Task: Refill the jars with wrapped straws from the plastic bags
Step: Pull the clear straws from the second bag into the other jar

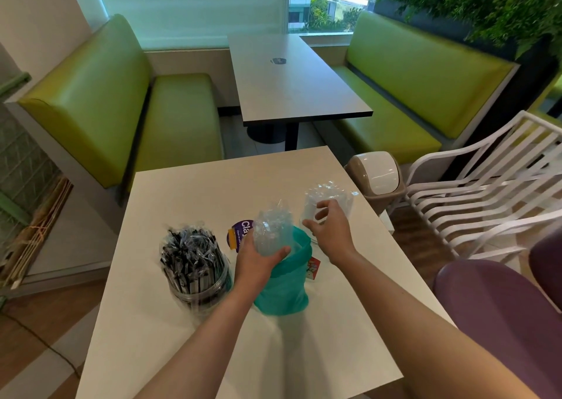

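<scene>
My left hand [258, 257] curls around a clear, crinkled bundle of plastic [272, 234] just below the middle of the frame, thumb on one side and fingers wrapped under the other. I judge it very light and soft, likely to crumple and slide under pressure, so a hold low on its body with the whole hand seems safer than a pinch at the loose top. It sits in the mouth of a teal bag [284, 286] standing on the white table [188, 353]; whether clear-wrapped straws are inside the bundle I cannot tell, since the plastic is blurred and glossy.

My right hand [330, 231], a little right of centre, has its fingers loosely curled against a second clear bundle [327, 199]; whether it truly holds that one I cannot tell.

At lower left of centre stands a clear jar [199, 287], already crowded with black straws in shiny wrappers [190, 255] that fan out above its rim. A purple label [240, 231] peeks out behind the left bundle.
</scene>
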`<state>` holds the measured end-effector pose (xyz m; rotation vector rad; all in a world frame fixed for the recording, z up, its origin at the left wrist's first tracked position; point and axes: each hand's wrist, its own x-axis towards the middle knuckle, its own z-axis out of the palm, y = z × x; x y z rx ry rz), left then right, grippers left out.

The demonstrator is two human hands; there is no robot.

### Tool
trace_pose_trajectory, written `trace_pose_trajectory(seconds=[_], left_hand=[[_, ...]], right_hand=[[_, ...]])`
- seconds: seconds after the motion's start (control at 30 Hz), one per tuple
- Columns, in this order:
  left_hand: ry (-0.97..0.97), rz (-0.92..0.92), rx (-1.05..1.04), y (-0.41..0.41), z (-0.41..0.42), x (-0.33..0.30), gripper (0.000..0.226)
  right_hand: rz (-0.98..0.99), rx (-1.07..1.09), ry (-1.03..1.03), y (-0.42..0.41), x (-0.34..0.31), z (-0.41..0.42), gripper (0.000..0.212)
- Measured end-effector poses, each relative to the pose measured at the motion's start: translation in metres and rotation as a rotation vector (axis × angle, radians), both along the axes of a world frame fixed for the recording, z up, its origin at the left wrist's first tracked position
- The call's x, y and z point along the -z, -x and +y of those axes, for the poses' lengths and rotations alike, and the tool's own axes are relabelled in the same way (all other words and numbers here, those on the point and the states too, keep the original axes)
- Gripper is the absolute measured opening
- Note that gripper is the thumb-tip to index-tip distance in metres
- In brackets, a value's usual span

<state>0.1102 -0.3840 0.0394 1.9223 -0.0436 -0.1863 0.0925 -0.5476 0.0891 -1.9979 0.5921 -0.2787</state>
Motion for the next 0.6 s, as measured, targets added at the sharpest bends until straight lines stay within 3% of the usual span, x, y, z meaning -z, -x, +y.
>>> trace_pose_trajectory(seconds=[0.17, 0.3, 0.47, 0.6], left_hand=[[0.001, 0.013, -0.001, 0.000, 0.000, 0.002, 0.086], [0.001, 0.022, 0.002, -0.001, 0.001, 0.004, 0.089], [0.021, 0.033, 0.004, 0.000, 0.002, 0.004, 0.089], [0.026, 0.031, 0.021, 0.002, 0.001, 0.005, 0.085]], right_hand=[[0.035, -0.035, 0.003, 0.006, 0.007, 0.000, 0.025], [0.013, -0.041, -0.066, 0.013, 0.005, 0.000, 0.038], [-0.172, 0.099, 0.079, 0.029, 0.005, 0.013, 0.027], [-0.165, -0.057, -0.026, 0.033, 0.003, 0.027, 0.025]])
